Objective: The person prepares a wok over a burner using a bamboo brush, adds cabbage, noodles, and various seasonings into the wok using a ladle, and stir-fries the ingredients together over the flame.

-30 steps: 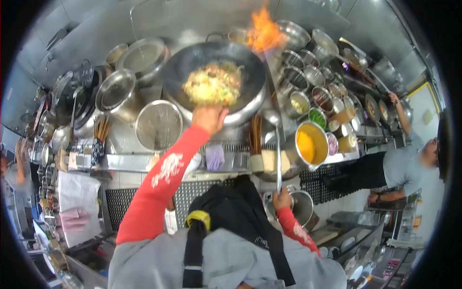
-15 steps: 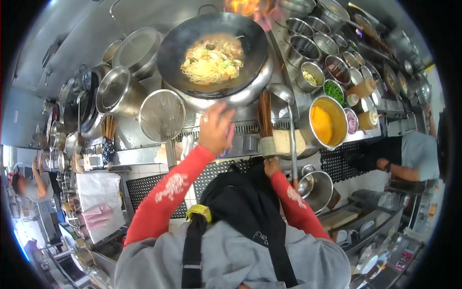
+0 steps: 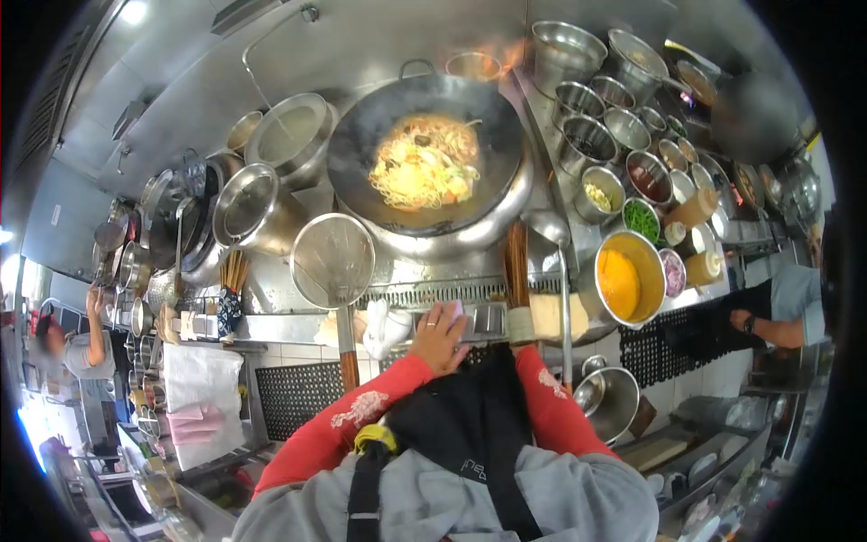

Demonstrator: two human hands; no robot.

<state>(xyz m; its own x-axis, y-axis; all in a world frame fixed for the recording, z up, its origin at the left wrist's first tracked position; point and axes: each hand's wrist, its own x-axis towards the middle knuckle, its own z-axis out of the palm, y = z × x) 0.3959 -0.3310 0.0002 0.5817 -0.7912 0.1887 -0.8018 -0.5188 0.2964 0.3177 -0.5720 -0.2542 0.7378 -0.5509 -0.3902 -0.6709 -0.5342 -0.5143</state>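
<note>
My left hand (image 3: 439, 339), with a ring on one finger, lies at the counter's front edge. Its fingers are closed over a small lilac cloth (image 3: 457, 311), which is mostly covered by them. My right hand is out of sight; only its red sleeve (image 3: 551, 397) shows, below the bound handle of a bamboo brush (image 3: 517, 271). Beyond my hands, a black wok (image 3: 352, 172) on the stove holds steaming noodles (image 3: 424, 167) with egg. A long ladle (image 3: 546, 226) rests right of the brush, apart from my left hand.
A round strainer (image 3: 332, 257) and a white cloth (image 3: 386, 327) are at the left. An orange-filled pot (image 3: 621, 280), chopped greens (image 3: 641, 219) and bottles (image 3: 703, 267) stand right. Metal pots crowd both sides. Other people are at the far left and right (image 3: 795, 307).
My left hand has left the wok's near rim and come down to the counter edge. My right hand let go of the ladle handle and has passed out of sight. The tall flame has shrunk to a glow.
</note>
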